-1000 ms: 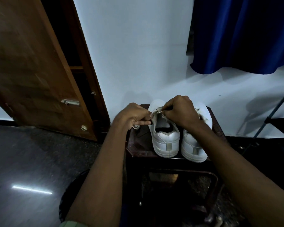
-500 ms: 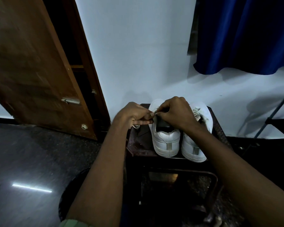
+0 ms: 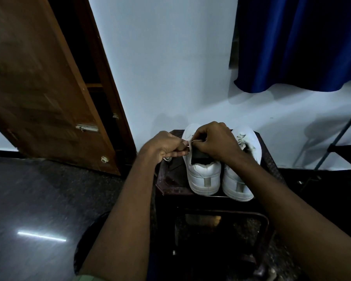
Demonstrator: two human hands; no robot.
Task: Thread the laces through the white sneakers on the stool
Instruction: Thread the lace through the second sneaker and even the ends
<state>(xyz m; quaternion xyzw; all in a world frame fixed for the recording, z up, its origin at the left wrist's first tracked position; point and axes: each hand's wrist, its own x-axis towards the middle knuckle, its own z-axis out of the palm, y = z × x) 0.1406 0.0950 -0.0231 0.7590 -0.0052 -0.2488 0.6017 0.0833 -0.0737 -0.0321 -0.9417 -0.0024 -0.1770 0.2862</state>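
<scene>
We are curling our left hand [image 3: 166, 146] around the near left edge of the left sneaker [image 3: 203, 175] and pinching it, while just right of it our right hand [image 3: 217, 141] is gripping the thin lace end [image 3: 195, 140] at the collar; both sneakers are sitting heels toward us on the dark stool [image 3: 170, 183], the right sneaker [image 3: 241, 179] beside it. We are judging that the short lace tip could slip from the pinch, since dim light and our knuckles are hiding the eyelet.
</scene>
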